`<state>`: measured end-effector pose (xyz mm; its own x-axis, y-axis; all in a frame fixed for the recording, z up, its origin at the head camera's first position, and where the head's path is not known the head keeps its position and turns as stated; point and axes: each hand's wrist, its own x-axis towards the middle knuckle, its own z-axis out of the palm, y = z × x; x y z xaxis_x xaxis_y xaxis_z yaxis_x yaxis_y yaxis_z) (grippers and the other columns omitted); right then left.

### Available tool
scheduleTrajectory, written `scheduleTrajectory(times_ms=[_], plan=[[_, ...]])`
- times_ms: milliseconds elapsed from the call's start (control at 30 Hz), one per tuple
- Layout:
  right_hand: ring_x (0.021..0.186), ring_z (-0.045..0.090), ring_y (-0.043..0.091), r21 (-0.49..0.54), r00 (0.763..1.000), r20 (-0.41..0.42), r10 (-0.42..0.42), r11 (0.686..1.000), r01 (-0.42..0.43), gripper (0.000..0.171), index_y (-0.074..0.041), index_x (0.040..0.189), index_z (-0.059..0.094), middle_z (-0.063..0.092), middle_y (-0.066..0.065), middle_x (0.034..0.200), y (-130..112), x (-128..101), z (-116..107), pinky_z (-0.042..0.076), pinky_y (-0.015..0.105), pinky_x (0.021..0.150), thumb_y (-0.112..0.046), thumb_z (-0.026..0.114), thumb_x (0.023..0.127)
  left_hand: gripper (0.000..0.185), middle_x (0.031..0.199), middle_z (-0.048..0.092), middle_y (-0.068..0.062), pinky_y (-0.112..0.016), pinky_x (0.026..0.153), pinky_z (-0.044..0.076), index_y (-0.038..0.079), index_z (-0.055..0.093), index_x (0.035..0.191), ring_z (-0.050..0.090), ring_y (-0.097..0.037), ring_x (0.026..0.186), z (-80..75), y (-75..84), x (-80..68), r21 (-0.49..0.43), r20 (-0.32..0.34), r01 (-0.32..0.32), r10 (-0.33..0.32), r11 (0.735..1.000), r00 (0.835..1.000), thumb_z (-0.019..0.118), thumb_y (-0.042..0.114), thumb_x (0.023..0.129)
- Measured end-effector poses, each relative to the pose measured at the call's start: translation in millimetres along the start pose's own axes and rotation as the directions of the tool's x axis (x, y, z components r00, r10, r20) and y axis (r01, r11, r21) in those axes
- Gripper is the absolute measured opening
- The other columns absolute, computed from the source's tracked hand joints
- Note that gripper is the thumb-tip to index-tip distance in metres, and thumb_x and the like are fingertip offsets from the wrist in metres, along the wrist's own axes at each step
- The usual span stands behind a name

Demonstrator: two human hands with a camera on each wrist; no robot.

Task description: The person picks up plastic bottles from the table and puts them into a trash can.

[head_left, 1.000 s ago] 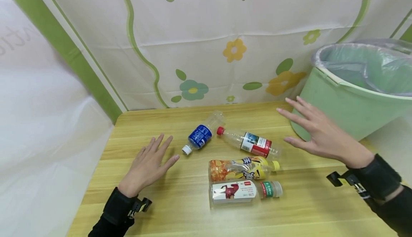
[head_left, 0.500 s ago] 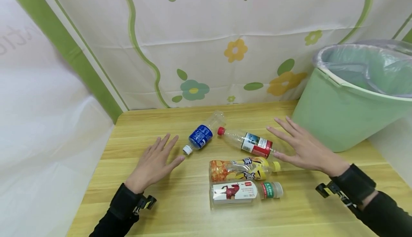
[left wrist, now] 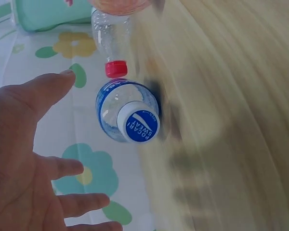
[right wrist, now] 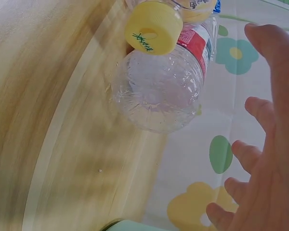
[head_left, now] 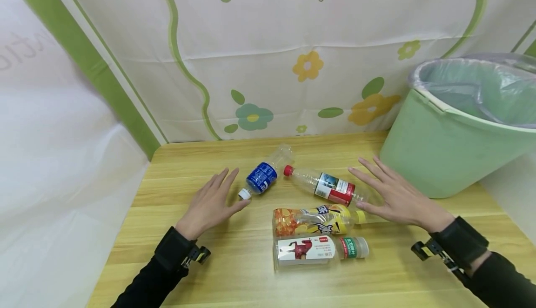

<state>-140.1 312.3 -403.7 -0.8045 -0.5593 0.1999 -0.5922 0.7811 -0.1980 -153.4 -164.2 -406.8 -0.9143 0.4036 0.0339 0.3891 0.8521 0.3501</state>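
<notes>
My left hand [head_left: 209,208], fingers spread and holding nothing, hovers over the table beside the white cap of a blue-labelled Pocari Sweat bottle [head_left: 261,177]. In the left wrist view that bottle [left wrist: 127,110] lies cap toward the camera, to the right of the thumb. My right hand [head_left: 393,196] is also spread, its thumb overlapping the base of a transparent bottle with a red cap [head_left: 334,188]. The right wrist view shows that bottle's base [right wrist: 156,91] apart from the fingertips. Nearer to me lie an orange-and-yellow drink bottle [head_left: 310,219] and a white-labelled bottle [head_left: 305,250].
A pale green bin [head_left: 452,145] lined with a plastic bag stands at the right rear of the wooden table [head_left: 234,271]. Behind the table hangs a flower-printed cloth [head_left: 251,66], and white sheeting [head_left: 63,182] drops along the left side.
My left hand has moved right, closer to the white cap. The right hand has come down and left from in front of the bin to the red-capped bottle's base. The bottles stay put.
</notes>
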Motion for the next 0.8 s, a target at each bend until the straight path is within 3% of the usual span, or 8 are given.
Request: scheduleTrajectory(times_ms=[200,533,800], plan=[[0.151,0.006,0.041,0.0,1.0,0.001,0.006,1.0,-0.006,0.082,-0.023,0.161,0.035,0.016,0.009,0.168,-1,0,0,0.025,0.075,0.106,-0.045,0.074,0.092,0.097,0.16,0.028,-0.026,-0.068,0.106,0.033,0.01,0.026,0.162,0.032,-0.051,0.14,2.4,4.4,12.3,0.02,0.011,-0.011,0.01,1.0,1.0,0.064,0.065,0.092],[0.151,0.006,0.041,0.018,1.0,0.0,0.011,1.0,-0.011,0.083,-0.023,0.162,0.033,0.016,0.009,0.168,-1,-2,-1,0.024,0.076,0.106,-0.044,0.074,0.092,0.101,0.158,0.031,-0.026,-0.07,0.101,0.038,0.012,0.027,0.162,0.034,-0.047,0.141,5.3,11.6,35.2,-0.02,0.051,0.056,-0.055,0.998,0.997,0.065,0.069,0.088],[0.151,0.005,0.042,0.02,1.0,0.001,0.009,1.0,-0.009,0.084,-0.022,0.162,0.033,0.015,0.009,0.168,-1,-1,-2,0.023,0.076,0.106,-0.043,0.075,0.092,0.102,0.156,0.035,-0.028,-0.07,0.095,0.044,0.01,0.03,0.161,0.04,-0.049,0.137,12.0,14.2,49.3,-0.017,0.036,0.064,-0.063,0.998,0.997,0.07,0.067,0.086]])
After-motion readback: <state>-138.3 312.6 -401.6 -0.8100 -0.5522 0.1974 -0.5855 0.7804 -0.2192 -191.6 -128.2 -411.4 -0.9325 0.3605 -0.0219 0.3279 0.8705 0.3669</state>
